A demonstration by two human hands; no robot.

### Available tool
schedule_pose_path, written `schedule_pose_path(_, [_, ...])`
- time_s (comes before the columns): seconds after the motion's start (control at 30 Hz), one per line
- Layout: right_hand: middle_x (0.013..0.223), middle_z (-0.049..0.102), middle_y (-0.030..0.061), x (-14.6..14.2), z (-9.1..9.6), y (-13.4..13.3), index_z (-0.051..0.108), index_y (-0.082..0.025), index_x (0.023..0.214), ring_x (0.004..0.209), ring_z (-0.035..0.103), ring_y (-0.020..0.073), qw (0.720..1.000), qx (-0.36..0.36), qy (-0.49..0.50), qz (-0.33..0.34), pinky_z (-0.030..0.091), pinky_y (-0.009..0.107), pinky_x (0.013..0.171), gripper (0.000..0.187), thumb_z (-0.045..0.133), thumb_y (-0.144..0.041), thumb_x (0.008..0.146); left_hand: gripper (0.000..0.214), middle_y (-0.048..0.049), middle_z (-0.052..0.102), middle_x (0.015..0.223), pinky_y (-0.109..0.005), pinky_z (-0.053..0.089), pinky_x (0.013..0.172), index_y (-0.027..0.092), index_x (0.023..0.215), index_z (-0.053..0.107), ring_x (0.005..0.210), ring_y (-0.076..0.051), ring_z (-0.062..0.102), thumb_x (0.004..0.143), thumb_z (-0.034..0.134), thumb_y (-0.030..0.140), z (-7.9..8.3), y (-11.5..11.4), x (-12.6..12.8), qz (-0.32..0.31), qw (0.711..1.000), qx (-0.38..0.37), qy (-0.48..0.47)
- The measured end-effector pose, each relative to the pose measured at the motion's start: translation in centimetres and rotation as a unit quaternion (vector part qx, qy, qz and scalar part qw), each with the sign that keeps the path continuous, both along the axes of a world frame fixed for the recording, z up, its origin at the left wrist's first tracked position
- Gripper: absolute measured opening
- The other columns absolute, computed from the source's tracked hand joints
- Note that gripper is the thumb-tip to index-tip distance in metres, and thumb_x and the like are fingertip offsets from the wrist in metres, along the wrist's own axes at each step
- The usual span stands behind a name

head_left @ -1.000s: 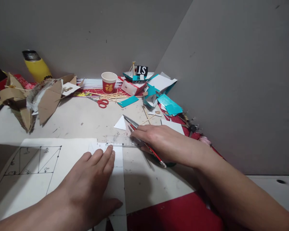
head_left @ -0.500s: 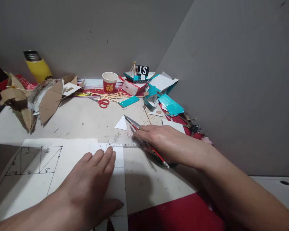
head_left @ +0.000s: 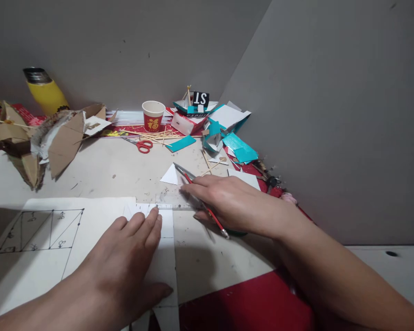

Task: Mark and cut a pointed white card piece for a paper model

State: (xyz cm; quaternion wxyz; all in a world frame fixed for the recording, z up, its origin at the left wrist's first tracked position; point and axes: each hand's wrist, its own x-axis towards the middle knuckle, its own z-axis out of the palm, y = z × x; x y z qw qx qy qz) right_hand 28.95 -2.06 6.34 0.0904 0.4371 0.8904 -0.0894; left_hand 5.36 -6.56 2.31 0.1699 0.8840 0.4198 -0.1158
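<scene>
My left hand lies flat with fingers stretched, pressing on a strip of white card and on the left part of a clear ruler. My right hand is closed, with a red pencil slanting between its fingers, eraser end toward me. A slim silver-tipped tool also sticks out from under that hand; its kind is hidden. Its tip is at a small white paper triangle. The ruler's right end disappears near my right fingers.
Left lies a sheet with a drawn grid. Behind are red scissors, a paper cup, thin wooden sticks and teal card scraps. Cut cardboard and a yellow bottle stand back left.
The whole view has shifted slightly left. My right hand has moved slightly left with the pencil and silver-tipped tool. My left hand stays on the card and ruler.
</scene>
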Motion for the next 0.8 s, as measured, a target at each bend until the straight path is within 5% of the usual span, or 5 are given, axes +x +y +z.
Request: schedule_pose_path(0.8, [0.090, 0.065, 0.0071, -0.32, -0.45, 0.23, 0.065, -0.019, 0.098, 0.081, 0.060, 0.0215, 1.000, -0.013, 0.008, 0.009, 0.037, 0.029, 0.064, 0.014, 0.055, -0.015, 0.088, 0.093, -0.0187, 0.044, 0.152, -0.057, 0.041, 0.104, 0.008, 0.150, 0.037, 0.130, -0.041, 0.046, 0.073, 0.066, 0.050, 0.49, -0.03, 0.11, 0.000, 1.000, -0.005, -0.001])
